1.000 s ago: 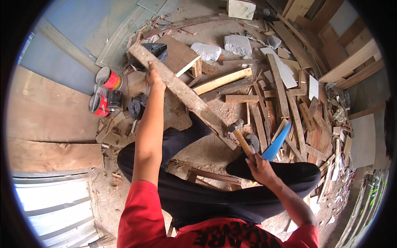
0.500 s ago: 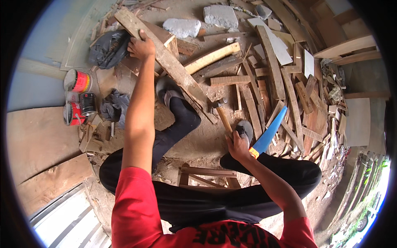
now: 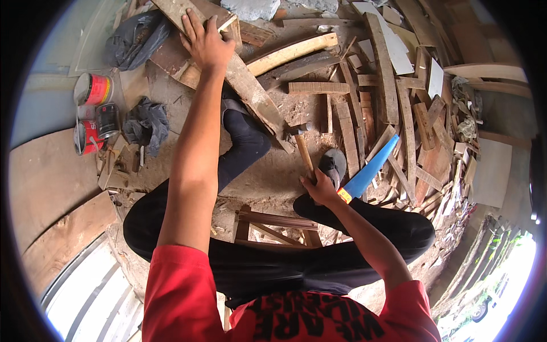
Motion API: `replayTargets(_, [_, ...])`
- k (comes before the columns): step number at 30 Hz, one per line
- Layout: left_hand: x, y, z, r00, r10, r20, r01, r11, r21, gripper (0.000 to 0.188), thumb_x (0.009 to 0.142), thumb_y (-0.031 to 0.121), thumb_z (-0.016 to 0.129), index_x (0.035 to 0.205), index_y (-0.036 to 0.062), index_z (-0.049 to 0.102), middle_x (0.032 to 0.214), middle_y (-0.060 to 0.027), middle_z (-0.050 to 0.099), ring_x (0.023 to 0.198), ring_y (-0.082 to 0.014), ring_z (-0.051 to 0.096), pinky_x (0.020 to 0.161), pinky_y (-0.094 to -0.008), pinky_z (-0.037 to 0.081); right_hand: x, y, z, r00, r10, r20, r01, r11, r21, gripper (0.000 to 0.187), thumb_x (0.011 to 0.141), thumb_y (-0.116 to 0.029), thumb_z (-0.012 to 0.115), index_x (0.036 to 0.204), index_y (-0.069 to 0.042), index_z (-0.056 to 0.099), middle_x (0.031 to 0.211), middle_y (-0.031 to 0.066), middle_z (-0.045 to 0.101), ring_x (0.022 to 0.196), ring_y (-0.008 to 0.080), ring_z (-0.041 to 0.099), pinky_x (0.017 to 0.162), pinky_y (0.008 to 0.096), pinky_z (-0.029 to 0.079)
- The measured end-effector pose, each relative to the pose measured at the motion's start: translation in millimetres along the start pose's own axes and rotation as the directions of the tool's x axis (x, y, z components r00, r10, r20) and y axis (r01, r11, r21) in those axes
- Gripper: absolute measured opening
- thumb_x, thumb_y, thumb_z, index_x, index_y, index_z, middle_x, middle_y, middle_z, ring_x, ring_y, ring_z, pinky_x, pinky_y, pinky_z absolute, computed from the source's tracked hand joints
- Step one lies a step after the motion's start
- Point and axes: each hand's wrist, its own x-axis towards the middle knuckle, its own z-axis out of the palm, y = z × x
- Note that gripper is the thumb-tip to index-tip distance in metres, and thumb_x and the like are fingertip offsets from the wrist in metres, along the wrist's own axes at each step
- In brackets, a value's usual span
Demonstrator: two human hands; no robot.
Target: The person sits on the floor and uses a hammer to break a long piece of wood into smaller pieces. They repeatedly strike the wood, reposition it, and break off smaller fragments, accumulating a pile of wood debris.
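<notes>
The long, weathered brown wooden plank (image 3: 253, 93) slants from the view's top edge toward my feet. My left hand (image 3: 209, 44) now lies open, fingers spread across its upper face; earlier they curled over its edge. My right hand (image 3: 320, 189) grips a wooden-handled, metal-headed hammer (image 3: 305, 154), its head just beside the plank's lower end. Bare brown ground (image 3: 262, 176) opens between my legs. A blue saw blade (image 3: 373, 167) juts beside my right hand, before heaped brown timber (image 3: 406, 122); 3 red-and-black cans (image 3: 106, 118) sit well left.
</notes>
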Motion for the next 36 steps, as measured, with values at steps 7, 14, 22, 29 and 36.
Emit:
replayTargets(7, [2.3, 4.5, -5.4, 0.99, 0.067, -0.124, -0.068, 0.998, -0.006, 0.044, 0.075, 0.025, 0.071, 0.115, 0.011, 0.061, 0.154, -0.0197, 0.035, 0.144, -0.039, 0.029, 0.115, -0.0534, 0.027, 81.0, -51.4, -15.6, 0.934, 0.154, 0.321, -0.32, 0.759, 0.567, 0.024, 0.098, -0.026, 0.062, 0.086, -0.007, 0.053, 0.064, 0.0014, 0.052, 0.053, 0.0129, 0.053, 0.05, 0.0311, 0.043])
replayTargets(14, [5.7, 11.9, -9.9, 0.984, 0.059, -0.166, -0.07, 0.996, -0.061, 0.037, 0.068, 0.009, 0.067, 0.105, 0.007, 0.064, 0.154, -0.0226, 0.036, 0.144, -0.0398, 0.029, 0.116, -0.0512, 0.026, 88.2, -50.2, 13.9, 0.973, 0.211, -0.095, -0.208, 0.977, 0.043, 0.034, 0.088, -0.03, 0.061, 0.082, 0.004, 0.061, 0.062, 0.0186, 0.057, 0.06, 0.0261, 0.06, 0.06, 0.0401, 0.048])
replayTargets(22, [9.8, 6.4, -14.2, 0.998, -0.008, -0.061, 0.002, 0.995, -0.102, 0.031, 0.071, 0.009, 0.069, 0.101, 0.0049, 0.066, 0.154, -0.0218, 0.035, 0.145, -0.0393, 0.027, 0.115, -0.0505, 0.027, 36.6, -60.9, 20.5, 0.971, 0.089, -0.224, -0.069, 0.993, 0.092, 0.03, 0.089, -0.028, 0.058, 0.085, 0.002, 0.059, 0.067, 0.0192, 0.057, 0.067, 0.0333, 0.059, 0.062, 0.0413, 0.046])
replayTargets(29, [13.1, 10.3, -10.1, 0.999, -0.047, -0.024, 0.044, 0.991, -0.125, 0.03, 0.071, 0.009, 0.071, 0.1, 0.0066, 0.067, 0.153, -0.0212, 0.036, 0.144, -0.0383, 0.028, 0.115, -0.0502, 0.027, 21.5, -75.2, 11.1, 0.951, -0.07, -0.302, 0.095, 0.993, 0.07, 0.027, 0.092, -0.025, 0.059, 0.083, 0.001, 0.055, 0.06, 0.0126, 0.05, 0.055, 0.0208, 0.048, 0.056, 0.0399, 0.042])
replayTargets(36, [19.3, -8.8, -14.3, 0.98, -0.192, -0.056, 0.169, 0.946, -0.275, 0.029, 0.076, 0.017, 0.074, 0.103, 0.0079, 0.067, 0.153, -0.0195, 0.037, 0.142, -0.0374, 0.033, 0.113, -0.0479, 0.03, -2.0, -109.0, -7.6, 0.996, 0.031, -0.088, -0.02, 0.992, 0.122, 0.031, 0.097, -0.028, 0.06, 0.08, -0.002, 0.053, 0.055, 0.0035, 0.047, 0.047, 0.0156, 0.046, 0.046, 0.0343, 0.037])
